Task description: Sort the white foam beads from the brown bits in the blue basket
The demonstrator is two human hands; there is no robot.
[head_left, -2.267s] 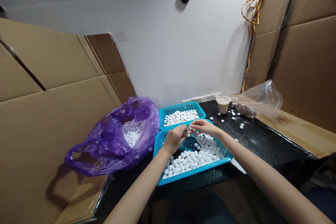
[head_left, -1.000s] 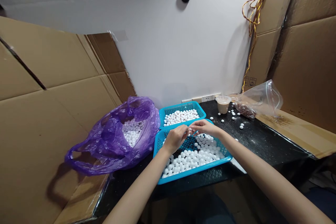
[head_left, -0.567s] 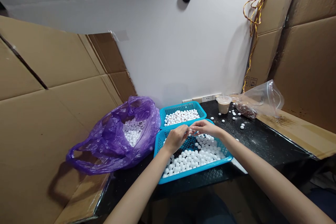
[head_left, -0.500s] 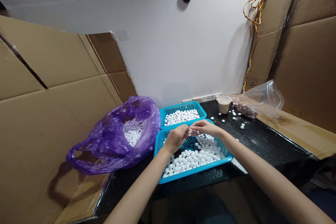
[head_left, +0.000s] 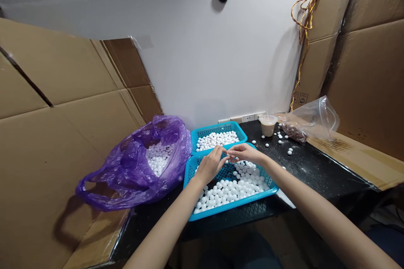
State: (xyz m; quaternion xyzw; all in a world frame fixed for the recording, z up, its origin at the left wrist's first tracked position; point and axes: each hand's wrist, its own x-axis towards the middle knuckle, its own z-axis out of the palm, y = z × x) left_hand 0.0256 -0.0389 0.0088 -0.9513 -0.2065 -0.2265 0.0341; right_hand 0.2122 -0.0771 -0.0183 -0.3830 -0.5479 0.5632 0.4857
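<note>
My left hand (head_left: 212, 164) and my right hand (head_left: 243, 153) meet fingertip to fingertip above the back part of the front blue basket (head_left: 235, 208). Both are closed in a pinch, with a small white ball (head_left: 227, 154) between the fingertips, mostly hidden by them. Many white balls (head_left: 233, 191) lie in this basket, heaped at the front and right. Part of its dark bottom shows under my hands. Right behind it stands a second blue basket (head_left: 241, 127), filled with smaller-looking white balls (head_left: 217, 139).
To the left an open purple plastic bag (head_left: 126, 180) holds more white balls. At the back right are a lidded plastic cup (head_left: 268, 127), scattered white balls (head_left: 289, 151) and a clear zip bag (head_left: 311, 117) with brown bits. Cardboard sheets (head_left: 63, 147) flank the black table (head_left: 318, 172).
The fingers of my left hand have opened out slightly and shifted at the pinch. My right hand stays nearly in place. The whole view has moved a little.
</note>
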